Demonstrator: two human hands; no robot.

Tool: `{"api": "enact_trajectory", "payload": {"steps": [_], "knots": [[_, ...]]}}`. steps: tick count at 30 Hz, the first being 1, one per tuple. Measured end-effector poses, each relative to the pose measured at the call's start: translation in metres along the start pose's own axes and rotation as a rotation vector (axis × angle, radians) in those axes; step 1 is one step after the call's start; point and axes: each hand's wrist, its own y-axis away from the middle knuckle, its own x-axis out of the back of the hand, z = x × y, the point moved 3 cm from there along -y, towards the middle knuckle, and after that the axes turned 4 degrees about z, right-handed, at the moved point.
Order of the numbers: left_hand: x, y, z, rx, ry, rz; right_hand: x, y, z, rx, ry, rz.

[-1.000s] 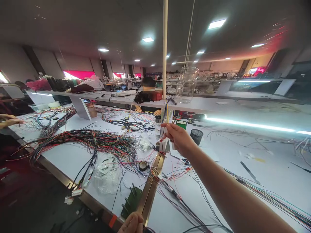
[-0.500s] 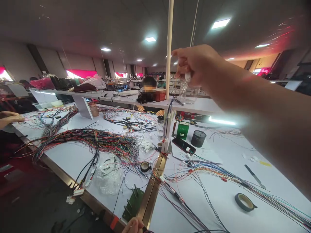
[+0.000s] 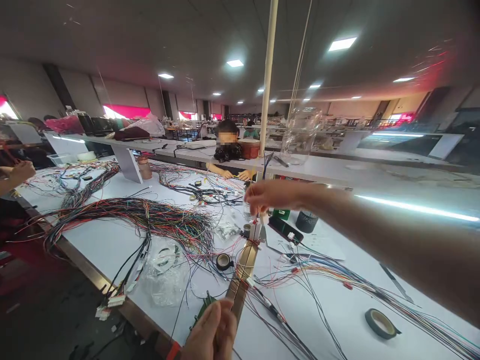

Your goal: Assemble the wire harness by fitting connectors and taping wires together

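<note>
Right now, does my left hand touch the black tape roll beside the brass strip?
Apart. The head view shows white tabletop between your left hand and the black tape roll.

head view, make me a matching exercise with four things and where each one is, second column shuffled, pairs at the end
Things
1. left hand
2. right hand
3. clear jar
4. black phone

Places
A. standing on the shelf
B. lying beside the mesh cup
C. near the green pegged board
D. raised by the upright between the bench sections

Pairs: 1-C, 2-D, 3-A, 4-B
</note>
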Motion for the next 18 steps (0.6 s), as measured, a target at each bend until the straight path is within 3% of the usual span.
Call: {"api": "enact_trajectory", "payload": {"steps": [3,6,8,10,12,14,18], "knots": [[-0.049,-0.018,0.028,-0.13,-0.108,-0.101,-0.025,0.014,0.036,-0.029,-0.114,0.002],[-0.097,-0.041,0.048,-0.239,-0.204,-0.132,-0.03,0.023,0.051,-0.07,-0.31,0.012],[-0.122,-0.054,0.052,-0.262,-0.261,-0.178,-0.029,0.026,0.052,-0.06,-0.349,0.042],[-0.139,-0.061,0.047,-0.225,-0.29,-0.299,-0.026,0.028,0.052,-0.016,-0.259,0.109],[-0.146,-0.063,0.04,-0.164,-0.296,-0.434,-0.018,0.028,0.05,0.063,-0.018,0.156],[-0.145,-0.063,0.035,-0.133,-0.296,-0.496,0.0,0.027,0.042,0.211,0.303,0.259],[-0.13,-0.072,0.033,-0.166,-0.244,-0.374,0.062,0.01,0.012,0.638,0.839,0.545]]}}
